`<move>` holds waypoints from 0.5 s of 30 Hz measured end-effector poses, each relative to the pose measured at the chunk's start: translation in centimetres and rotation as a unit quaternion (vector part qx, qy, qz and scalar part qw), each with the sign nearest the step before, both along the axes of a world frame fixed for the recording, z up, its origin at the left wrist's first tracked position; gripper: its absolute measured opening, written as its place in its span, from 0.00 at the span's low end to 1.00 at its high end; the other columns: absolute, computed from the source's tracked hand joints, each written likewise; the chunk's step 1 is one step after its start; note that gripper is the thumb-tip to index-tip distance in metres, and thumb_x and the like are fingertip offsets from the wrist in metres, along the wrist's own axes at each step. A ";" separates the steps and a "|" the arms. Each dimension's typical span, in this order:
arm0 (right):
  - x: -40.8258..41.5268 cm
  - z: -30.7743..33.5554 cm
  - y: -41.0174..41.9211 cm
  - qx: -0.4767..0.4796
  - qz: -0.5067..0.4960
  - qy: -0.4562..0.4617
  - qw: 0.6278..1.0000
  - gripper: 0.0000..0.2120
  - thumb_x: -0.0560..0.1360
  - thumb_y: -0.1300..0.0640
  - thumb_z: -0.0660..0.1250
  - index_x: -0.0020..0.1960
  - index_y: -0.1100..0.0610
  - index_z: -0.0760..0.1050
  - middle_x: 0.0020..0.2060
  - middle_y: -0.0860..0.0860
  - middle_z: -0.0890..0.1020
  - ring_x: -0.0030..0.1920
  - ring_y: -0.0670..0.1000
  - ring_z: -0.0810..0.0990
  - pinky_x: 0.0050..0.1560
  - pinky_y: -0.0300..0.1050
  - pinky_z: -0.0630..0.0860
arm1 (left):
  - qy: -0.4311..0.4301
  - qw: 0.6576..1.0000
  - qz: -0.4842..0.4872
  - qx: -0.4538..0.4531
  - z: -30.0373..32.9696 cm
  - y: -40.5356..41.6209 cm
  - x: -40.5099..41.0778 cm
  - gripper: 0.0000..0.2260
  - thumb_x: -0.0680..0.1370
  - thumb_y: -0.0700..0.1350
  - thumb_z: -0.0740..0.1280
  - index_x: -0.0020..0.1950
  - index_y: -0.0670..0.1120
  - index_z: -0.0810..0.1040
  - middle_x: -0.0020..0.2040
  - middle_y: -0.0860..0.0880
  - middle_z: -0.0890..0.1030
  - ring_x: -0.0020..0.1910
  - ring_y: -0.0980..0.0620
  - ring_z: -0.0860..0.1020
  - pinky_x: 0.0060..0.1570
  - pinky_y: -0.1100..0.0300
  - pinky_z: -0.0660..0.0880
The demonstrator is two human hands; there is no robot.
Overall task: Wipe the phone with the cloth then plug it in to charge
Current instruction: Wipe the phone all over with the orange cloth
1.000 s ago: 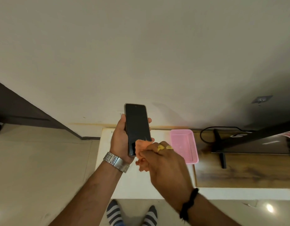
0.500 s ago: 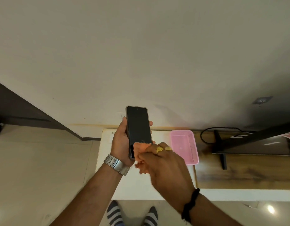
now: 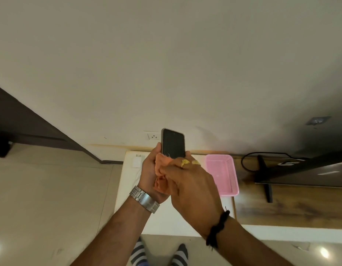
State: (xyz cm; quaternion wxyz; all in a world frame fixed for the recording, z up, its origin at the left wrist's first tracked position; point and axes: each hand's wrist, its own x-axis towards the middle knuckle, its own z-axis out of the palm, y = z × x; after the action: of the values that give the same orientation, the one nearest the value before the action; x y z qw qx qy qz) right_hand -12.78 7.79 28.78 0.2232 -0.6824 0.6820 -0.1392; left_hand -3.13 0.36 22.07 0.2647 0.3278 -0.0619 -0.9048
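A black phone (image 3: 173,143) stands upright with its dark screen facing me, held from the left side by my left hand (image 3: 150,170). My right hand (image 3: 189,181) grips an orange cloth (image 3: 161,176) and presses it against the lower part of the screen, hiding the phone's bottom half. A white charger adapter (image 3: 137,161) lies on the white table (image 3: 127,189) to the left of my hands, its thin cable trailing down. A white wall socket (image 3: 153,136) sits on the wall just left of the phone's top.
A pink plastic basket (image 3: 224,174) rests on the table to the right of my hands. Further right a wooden surface (image 3: 293,210) carries a dark TV on a stand (image 3: 264,175) with a black cable. Striped socks (image 3: 158,254) show on the tiled floor below.
The phone has tilted and sunk lower into my hands. The cloth in my right hand now covers more of the screen, and the charger and socket have come into view.
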 end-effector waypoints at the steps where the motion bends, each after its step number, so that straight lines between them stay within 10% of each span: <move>1: 0.1 -0.2 0.2 0.028 -0.004 -0.003 1.000 0.16 0.80 0.52 0.67 0.66 0.52 0.75 0.61 0.53 0.79 0.59 0.53 0.78 0.62 0.45 0.73 | 0.000 1.000 -0.005 0.002 0.0 0.1 0.1 0.30 0.77 0.63 0.65 0.68 0.41 0.78 0.58 0.38 0.82 0.55 0.41 0.82 0.60 0.45 0.76; 4: -0.1 -0.2 -1.8 -0.083 -0.065 0.041 0.994 0.04 0.79 0.53 0.65 0.50 0.45 0.77 0.45 0.46 0.79 0.48 0.48 0.77 0.49 0.44 0.79 | 0.015 1.000 -0.013 0.000 -0.3 0.9 0.1 0.23 0.79 0.60 0.66 0.58 0.42 0.85 0.51 0.42 0.86 0.49 0.43 0.86 0.48 0.50 0.83; 10: 0.6 -0.9 -0.7 -0.010 -0.032 -0.031 0.999 0.12 0.77 0.55 0.72 0.60 0.55 0.79 0.52 0.56 0.82 0.51 0.56 0.81 0.56 0.53 0.79 | -0.001 1.000 -0.006 -0.002 -0.3 1.1 0.9 0.20 0.77 0.57 0.69 0.55 0.42 0.85 0.48 0.43 0.85 0.48 0.45 0.85 0.48 0.52 0.81; 15: -0.8 0.2 -3.3 -0.116 -0.094 0.039 0.988 0.04 0.76 0.56 0.67 0.47 0.47 0.78 0.38 0.45 0.79 0.43 0.49 0.76 0.38 0.48 0.79 | -0.016 0.999 -0.030 -0.020 -0.4 1.9 0.6 0.17 0.78 0.58 0.66 0.48 0.47 0.88 0.45 0.44 0.87 0.44 0.44 0.86 0.42 0.51 0.82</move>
State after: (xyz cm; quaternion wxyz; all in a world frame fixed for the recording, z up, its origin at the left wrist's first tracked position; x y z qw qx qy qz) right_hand -13.54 4.52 28.98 0.1017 -0.6411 0.7309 -0.2108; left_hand -2.57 2.29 21.70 0.2426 0.3349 -0.0941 -0.9056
